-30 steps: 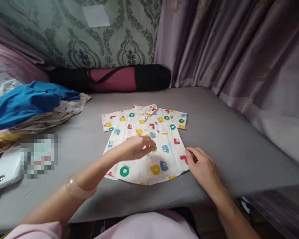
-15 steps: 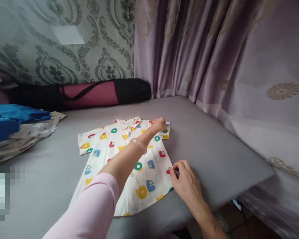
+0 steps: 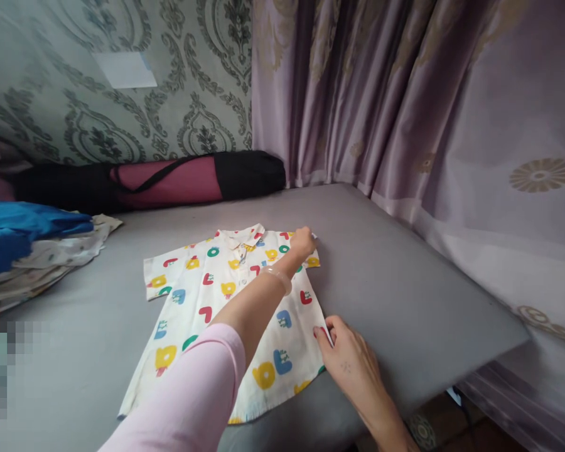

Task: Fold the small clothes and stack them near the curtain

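A white short-sleeved shirt (image 3: 226, 292) with colourful letter and duck prints lies spread on the grey surface, its collar toward the wall. My left arm, in a pink sleeve and with a clear bangle at the wrist, reaches across it. My left hand (image 3: 303, 243) is closed on the shirt at the right-hand sleeve; its fingertips are mostly hidden. Lower down, my right hand (image 3: 346, 351) pinches the shirt's right side edge between thumb and fingers, near the hem.
A pile of clothes with a blue piece (image 3: 32, 229) on top lies at the left. Behind the shirt, a long black and maroon bag (image 3: 174, 182) rests along the wall. Purple curtains (image 3: 358, 94) hang at the right, beyond the grey surface (image 3: 405, 295).
My left hand has closed more tightly at the sleeve and its wrist has turned. My right hand's thumb now lies over the shirt's side edge. The view has shifted slightly.
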Available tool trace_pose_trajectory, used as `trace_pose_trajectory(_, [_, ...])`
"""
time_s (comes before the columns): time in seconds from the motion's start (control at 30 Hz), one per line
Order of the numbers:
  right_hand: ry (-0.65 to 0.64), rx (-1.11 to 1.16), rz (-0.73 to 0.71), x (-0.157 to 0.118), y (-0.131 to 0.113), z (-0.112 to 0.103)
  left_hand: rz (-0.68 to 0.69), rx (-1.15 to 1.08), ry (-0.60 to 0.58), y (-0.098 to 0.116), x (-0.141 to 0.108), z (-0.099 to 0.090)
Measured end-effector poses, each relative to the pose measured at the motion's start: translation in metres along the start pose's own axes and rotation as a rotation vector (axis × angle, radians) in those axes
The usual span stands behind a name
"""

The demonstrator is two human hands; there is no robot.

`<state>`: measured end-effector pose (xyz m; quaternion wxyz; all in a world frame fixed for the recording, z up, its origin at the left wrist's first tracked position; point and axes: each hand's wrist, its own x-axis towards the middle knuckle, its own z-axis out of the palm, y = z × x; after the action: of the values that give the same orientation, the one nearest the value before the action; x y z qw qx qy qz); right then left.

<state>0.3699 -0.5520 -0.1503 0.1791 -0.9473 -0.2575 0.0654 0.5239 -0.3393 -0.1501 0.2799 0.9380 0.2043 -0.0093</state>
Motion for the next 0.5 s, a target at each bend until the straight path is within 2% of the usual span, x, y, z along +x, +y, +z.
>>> trace_pose_trajectory(0.1, [-0.009, 0.053, -0.008, -0.002, 0.0, -0.001, -0.097, -0.271, 0.056, -0.012, 0.004, -0.013])
trace_pose_trajectory(0.23, [0.057, 0.158, -0.044, -0.009, -0.003, 0.001, -0.196, -0.621, 0.117, -0.029, 0.004, -0.038])
trace_pose_trajectory(0.4, [0.133, 0.266, -0.065, -0.017, -0.015, 0.007, -0.262, -0.968, 0.189, -0.054, -0.013, -0.072])
trace_pose_trajectory(0.5, [0.167, 0.326, -0.152, -0.022, -0.024, 0.012, -0.293, -1.102, 0.223, -0.072, -0.027, -0.085])
